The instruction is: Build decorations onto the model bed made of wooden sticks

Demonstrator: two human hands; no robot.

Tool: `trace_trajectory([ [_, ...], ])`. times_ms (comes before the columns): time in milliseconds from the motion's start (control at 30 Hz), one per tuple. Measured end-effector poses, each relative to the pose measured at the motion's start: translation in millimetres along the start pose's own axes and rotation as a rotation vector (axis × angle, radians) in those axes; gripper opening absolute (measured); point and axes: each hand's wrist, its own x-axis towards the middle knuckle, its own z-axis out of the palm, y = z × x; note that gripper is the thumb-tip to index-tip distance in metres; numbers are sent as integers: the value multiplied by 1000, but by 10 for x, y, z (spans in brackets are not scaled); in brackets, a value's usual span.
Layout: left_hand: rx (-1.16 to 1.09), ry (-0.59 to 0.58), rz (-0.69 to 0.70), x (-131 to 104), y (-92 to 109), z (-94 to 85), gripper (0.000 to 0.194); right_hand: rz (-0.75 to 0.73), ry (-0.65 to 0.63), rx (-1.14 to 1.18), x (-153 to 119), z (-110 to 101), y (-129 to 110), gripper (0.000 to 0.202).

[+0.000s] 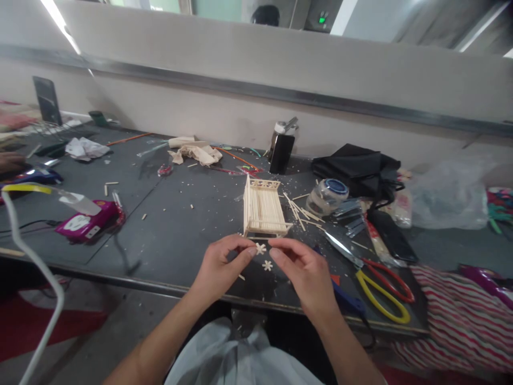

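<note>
My left hand [219,266] pinches a small star-shaped piece [261,248] of pale wooden sticks between thumb and forefinger. To its right, my right hand [308,274] has thumb and forefinger brought together; whether something tiny sits between them is hidden. A second stick star [267,265] lies on the dark table between both hands. Just beyond my fingertips stands a miniature bed-like frame [265,207] of thin wooden sticks, with a slatted middle and raised ends.
Loose sticks [298,211] and a clear jar [326,197] lie right of the frame. Scissors [372,280] with red and yellow handles rest by my right hand. A phone [282,154] leans at the back. A purple glue gun [86,222] lies left. Another person's hand [12,162] shows at far left.
</note>
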Motion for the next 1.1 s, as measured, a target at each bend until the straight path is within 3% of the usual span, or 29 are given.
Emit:
trace_trajectory([
  [200,139,-63,152,117,3,2,12,-200,20,-215,91,34,-76,12],
  [433,86,192,58,217,-213,-65,14,-173,289,-230,200,178,107,16],
  [567,-18,74,23,294,-290,-91,28,-137,295,-140,246,278,149,18],
  [900,-145,-97,-59,514,-364,-78,22,-164,351,-204,266,389,185,21],
  [1100,-115,-156,-20,533,-352,-64,16,-240,441,-226,277,448,227,17],
])
